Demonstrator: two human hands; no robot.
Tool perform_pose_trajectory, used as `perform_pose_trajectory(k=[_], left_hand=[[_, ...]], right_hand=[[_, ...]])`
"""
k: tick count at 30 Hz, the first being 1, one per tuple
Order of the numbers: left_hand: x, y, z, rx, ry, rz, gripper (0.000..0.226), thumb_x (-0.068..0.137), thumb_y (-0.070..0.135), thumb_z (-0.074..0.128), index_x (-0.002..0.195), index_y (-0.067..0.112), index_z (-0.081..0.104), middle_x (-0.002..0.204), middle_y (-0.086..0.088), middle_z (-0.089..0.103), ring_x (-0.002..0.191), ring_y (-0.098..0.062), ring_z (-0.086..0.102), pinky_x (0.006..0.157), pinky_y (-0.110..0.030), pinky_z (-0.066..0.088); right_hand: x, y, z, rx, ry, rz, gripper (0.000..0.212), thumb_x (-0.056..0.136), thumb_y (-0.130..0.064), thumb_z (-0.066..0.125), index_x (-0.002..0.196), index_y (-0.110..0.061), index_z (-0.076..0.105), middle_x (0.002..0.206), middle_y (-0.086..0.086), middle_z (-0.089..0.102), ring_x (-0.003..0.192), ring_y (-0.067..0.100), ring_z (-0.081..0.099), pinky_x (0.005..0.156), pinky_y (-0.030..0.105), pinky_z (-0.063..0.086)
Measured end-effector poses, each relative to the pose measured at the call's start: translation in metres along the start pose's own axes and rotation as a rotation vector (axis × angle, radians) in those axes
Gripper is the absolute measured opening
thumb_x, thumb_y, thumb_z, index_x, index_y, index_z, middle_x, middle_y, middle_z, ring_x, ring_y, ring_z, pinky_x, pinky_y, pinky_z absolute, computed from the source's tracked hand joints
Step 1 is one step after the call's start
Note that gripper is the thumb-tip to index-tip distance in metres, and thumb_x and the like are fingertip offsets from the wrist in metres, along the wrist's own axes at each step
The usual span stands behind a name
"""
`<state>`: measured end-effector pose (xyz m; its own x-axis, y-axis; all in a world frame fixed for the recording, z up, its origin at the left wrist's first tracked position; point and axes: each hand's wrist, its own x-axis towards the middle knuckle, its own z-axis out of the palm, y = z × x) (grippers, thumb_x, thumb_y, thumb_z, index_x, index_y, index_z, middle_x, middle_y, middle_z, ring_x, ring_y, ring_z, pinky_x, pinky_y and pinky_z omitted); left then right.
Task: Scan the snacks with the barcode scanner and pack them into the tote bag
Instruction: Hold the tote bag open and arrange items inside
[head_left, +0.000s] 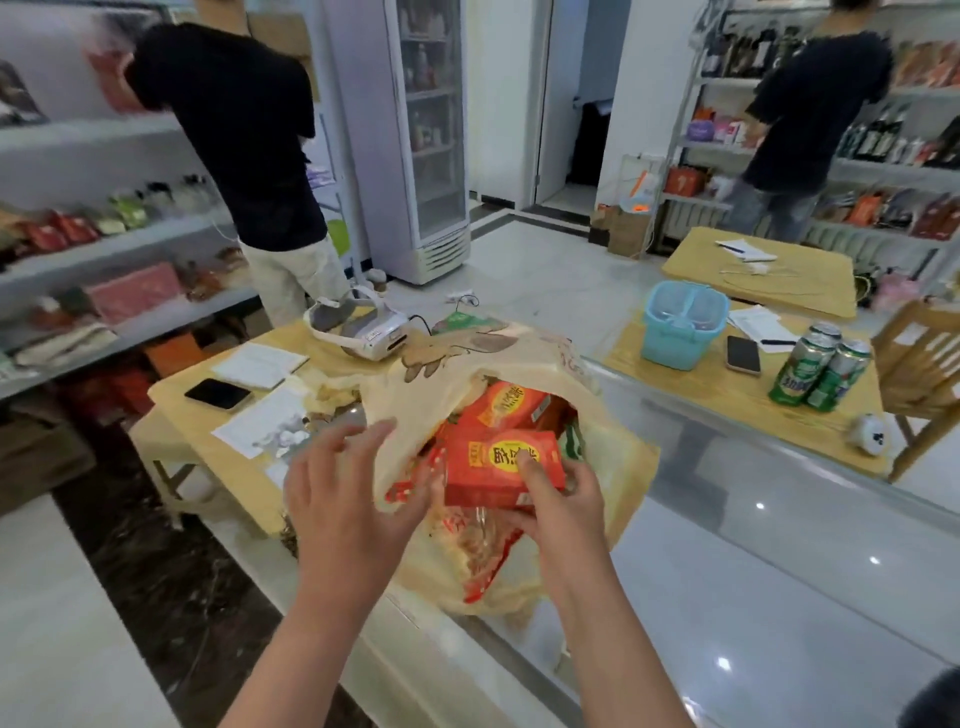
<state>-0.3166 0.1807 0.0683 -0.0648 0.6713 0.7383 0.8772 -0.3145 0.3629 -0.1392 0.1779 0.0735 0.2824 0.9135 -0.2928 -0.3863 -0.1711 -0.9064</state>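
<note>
right hand: is gripping a red box at its near right corner, thumb pressing on the top face, the other fingers curling underneath.
left hand: is hovering just left of the right hand, fingers spread and straight, holding nothing; the fingertips are reaching the bag's left rim, contact unclear.
box: is sitting tilted in the bag's mouth, between the two hands.
packet: is lying just under the box and the right hand, red and clear, at the bag's near lip.
bag: is lying on its side, cream cloth, its mouth gaping toward both hands and wrapping round the box.
second box: is lying deeper in the bag, just beyond the held one.
counter: is carrying the bag, its glass top stretching away right of the right hand.
papers: are lying just beyond the left hand.
phone: is lying past the papers, farther left.
headset: is resting well ahead of the left hand.
basket: is standing well ahead and right of the right hand, blue.
cans: are standing right of the basket, green.
people: two in dark tops are standing at the far shelves, backs turned.
</note>
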Motion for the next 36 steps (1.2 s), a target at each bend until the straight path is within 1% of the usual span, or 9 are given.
perform_pose_trajectory(k=[2, 4, 8, 12, 15, 19, 26, 30, 36], left_hand=[[0.01, -0.021, -0.002, 0.048, -0.136, -0.176, 0.053, 0.081, 0.044, 0.072, 0.121, 0.015, 0.056, 0.113, -0.007, 0.055, 0.104, -0.026, 0.051, 0.09, -0.038, 0.04], [0.019, -0.037, -0.003, 0.001, -0.251, -0.316, 0.031, 0.091, 0.036, 0.058, 0.109, 0.012, 0.062, 0.079, 0.004, 0.061, 0.07, -0.018, 0.058, 0.06, -0.032, 0.046], [0.029, -0.045, -0.007, -0.157, -0.099, -0.296, 0.027, 0.099, 0.032, 0.043, 0.083, 0.014, 0.055, 0.049, 0.005, 0.046, 0.039, -0.016, 0.045, 0.037, -0.03, 0.034], [0.043, -0.038, -0.002, -0.239, -0.04, -0.227, 0.029, 0.095, 0.038, 0.034, 0.075, 0.02, 0.046, 0.049, 0.007, 0.041, 0.038, -0.01, 0.037, 0.035, -0.022, 0.025], [0.043, -0.044, 0.002, -0.256, -0.019, -0.176, 0.026, 0.095, 0.033, 0.037, 0.076, 0.019, 0.048, 0.053, 0.013, 0.034, 0.041, -0.009, 0.034, 0.037, -0.017, 0.02], [0.027, -0.056, 0.017, -0.299, 0.007, -0.098, 0.042, 0.101, 0.04, 0.032, 0.086, 0.014, 0.062, 0.055, 0.01, 0.044, 0.043, -0.011, 0.04, 0.039, -0.018, 0.028], [0.026, -0.054, 0.031, -0.419, -0.04, -0.107, 0.06, 0.102, 0.046, 0.026, 0.09, 0.005, 0.069, 0.057, 0.001, 0.057, 0.047, -0.012, 0.044, 0.045, -0.012, 0.025], [0.024, -0.054, 0.034, -0.451, -0.04, -0.128, 0.04, 0.095, 0.033, 0.039, 0.096, 0.004, 0.067, 0.059, -0.001, 0.061, 0.047, -0.021, 0.056, 0.042, -0.025, 0.039], [0.018, -0.059, 0.036, -0.43, -0.188, -0.291, 0.032, 0.081, 0.042, 0.042, 0.096, 0.019, 0.06, 0.063, 0.013, 0.052, 0.052, -0.014, 0.05, 0.046, -0.018, 0.03]], right_hand=[[0.014, -0.004, 0.022, -0.081, 0.019, -0.074, 0.031, 0.084, -0.025, 0.072, 0.109, -0.023, 0.055, 0.104, 0.002, 0.066, 0.082, 0.018, 0.072, 0.077, 0.043, 0.06], [0.03, -0.007, 0.047, -0.211, 0.038, -0.16, 0.032, 0.076, -0.031, 0.073, 0.103, -0.033, 0.057, 0.107, -0.004, 0.065, 0.095, 0.019, 0.068, 0.084, 0.045, 0.057], [0.058, -0.008, 0.098, -0.369, -0.023, -0.187, 0.026, 0.079, -0.029, 0.058, 0.1, -0.044, 0.056, 0.112, -0.011, 0.059, 0.11, 0.02, 0.057, 0.097, 0.043, 0.05], [0.081, 0.007, 0.129, -0.699, -0.075, -0.266, 0.043, 0.09, -0.028, 0.058, 0.133, -0.022, 0.05, 0.132, -0.006, 0.049, 0.124, 0.017, 0.045, 0.111, 0.037, 0.034], [0.086, 0.016, 0.13, -0.902, -0.024, -0.361, 0.031, 0.099, -0.016, 0.048, 0.129, -0.011, 0.052, 0.133, 0.008, 0.052, 0.125, 0.023, 0.045, 0.105, 0.025, 0.032], [0.081, 0.023, 0.12, -0.907, -0.052, -0.47, 0.027, 0.099, -0.014, 0.049, 0.125, -0.016, 0.052, 0.12, -0.006, 0.049, 0.11, 0.004, 0.04, 0.096, 0.007, 0.022], [0.07, 0.032, 0.117, -0.941, 0.033, -0.592, 0.024, 0.095, -0.022, 0.048, 0.116, -0.024, 0.06, 0.113, -0.005, 0.064, 0.106, 0.013, 0.059, 0.095, 0.037, 0.049], [0.04, 0.045, 0.085, -0.963, -0.038, -0.755, 0.022, 0.095, -0.032, 0.052, 0.115, -0.027, 0.058, 0.109, -0.015, 0.058, 0.102, 0.005, 0.057, 0.088, 0.031, 0.052], [0.009, 0.092, 0.023, -1.349, -0.162, -0.458, 0.099, 0.055, -0.082, 0.063, 0.14, -0.046, 0.029, 0.144, -0.016, 0.026, 0.135, 0.007, 0.022, 0.114, 0.031, 0.024]])
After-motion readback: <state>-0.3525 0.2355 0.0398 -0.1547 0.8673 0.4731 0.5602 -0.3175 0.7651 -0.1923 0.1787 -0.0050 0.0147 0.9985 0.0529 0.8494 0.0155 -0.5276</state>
